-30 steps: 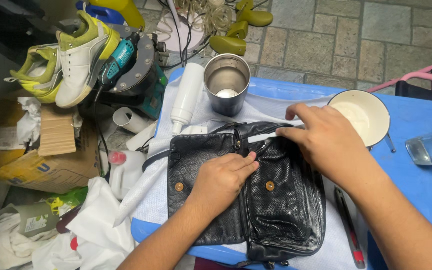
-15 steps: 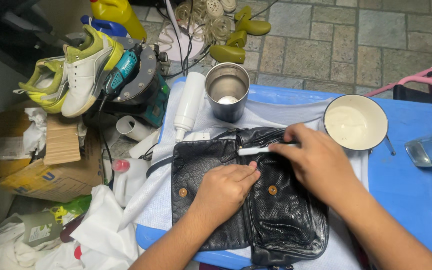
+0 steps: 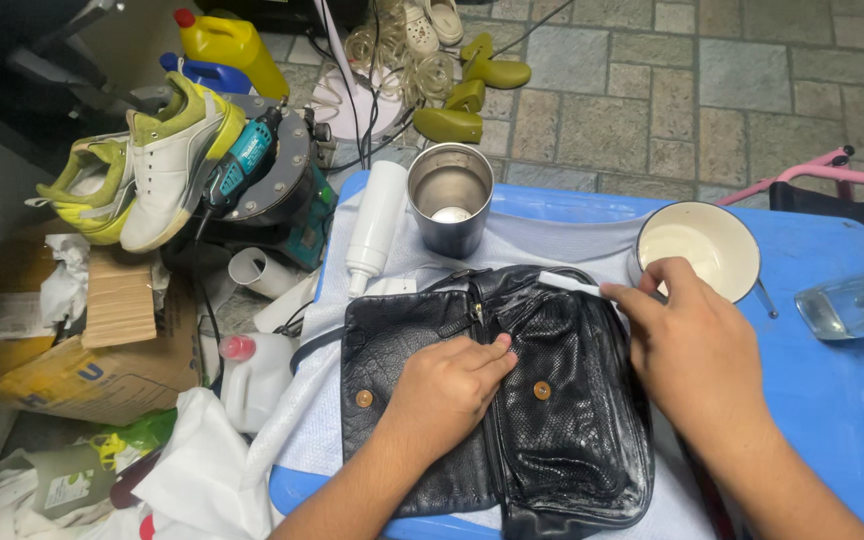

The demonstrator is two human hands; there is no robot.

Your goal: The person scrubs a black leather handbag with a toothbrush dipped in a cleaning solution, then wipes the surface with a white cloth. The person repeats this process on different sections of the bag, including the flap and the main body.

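Observation:
A black leather bag [image 3: 552, 420] with two brass snaps lies flat on a white cloth [image 3: 542, 245] over a blue table [image 3: 842, 390]. My left hand [image 3: 447, 385] presses down on the bag's middle, fingers together. My right hand [image 3: 692, 345] grips a thin white brush [image 3: 567, 284], whose tip rests at the bag's upper edge near the zipper. Foamy wet patches show on the bag's right side.
A white bowl of cloudy liquid [image 3: 697, 248], a steel cup [image 3: 450, 195] and a white bottle [image 3: 376, 225] stand at the table's back. A clear glass dish [image 3: 857, 300] sits at the right. Shoes [image 3: 162, 170], a cardboard box [image 3: 82, 330] and clutter fill the floor at left.
My right hand has slid rightward along the bag's top edge with the brush. The left hand stays pressed on the bag.

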